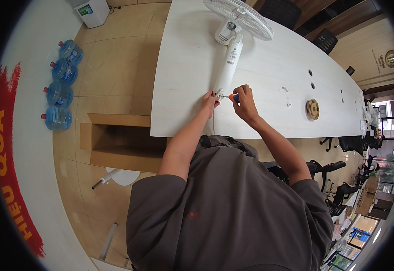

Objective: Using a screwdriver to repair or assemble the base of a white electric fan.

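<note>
A white electric fan [228,65] lies on the white table, its round caged head toward the far side and its column pointing back at me. My left hand [210,102] is closed around the near end of the column. In my right hand [245,103] is a screwdriver [235,97] with an orange and dark blue handle. Its shaft points left, and the tip meets the column's end beside my left fingers. Just what the tip touches is too small to make out. A thin cord runs from the column's end toward the table's near edge.
On the table [179,90], small metal parts [285,89] and a round tan part [312,109] lie to the right. An open cardboard box [120,158] stands at the left below the table edge, near a white fan base [123,176]. Several blue water bottles [57,118] line the wall.
</note>
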Demonstrator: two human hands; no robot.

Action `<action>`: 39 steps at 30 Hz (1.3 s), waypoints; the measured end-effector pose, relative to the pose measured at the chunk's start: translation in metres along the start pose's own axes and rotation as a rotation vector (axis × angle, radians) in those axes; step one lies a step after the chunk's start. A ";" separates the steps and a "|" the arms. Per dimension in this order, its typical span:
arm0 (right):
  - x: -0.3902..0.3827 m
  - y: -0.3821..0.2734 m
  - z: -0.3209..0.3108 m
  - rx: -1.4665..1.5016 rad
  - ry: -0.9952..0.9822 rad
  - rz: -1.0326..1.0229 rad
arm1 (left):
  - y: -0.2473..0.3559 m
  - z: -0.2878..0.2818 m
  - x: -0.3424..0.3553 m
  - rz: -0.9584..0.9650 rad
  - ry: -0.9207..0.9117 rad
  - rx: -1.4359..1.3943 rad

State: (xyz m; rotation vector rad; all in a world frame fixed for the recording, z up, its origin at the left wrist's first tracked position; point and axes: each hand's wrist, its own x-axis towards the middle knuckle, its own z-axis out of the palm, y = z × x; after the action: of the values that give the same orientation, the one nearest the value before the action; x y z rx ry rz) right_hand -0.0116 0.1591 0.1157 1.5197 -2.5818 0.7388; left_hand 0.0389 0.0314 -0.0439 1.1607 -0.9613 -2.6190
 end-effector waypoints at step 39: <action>0.021 -0.019 -0.005 -0.231 -0.317 0.353 | 0.002 -0.001 -0.002 -0.016 -0.027 0.024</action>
State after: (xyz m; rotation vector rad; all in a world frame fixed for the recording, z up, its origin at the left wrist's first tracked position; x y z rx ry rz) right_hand -0.0077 0.1371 0.1332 1.2128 -3.0839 0.2111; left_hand 0.0407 0.0304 -0.0421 1.1465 -0.9946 -2.6490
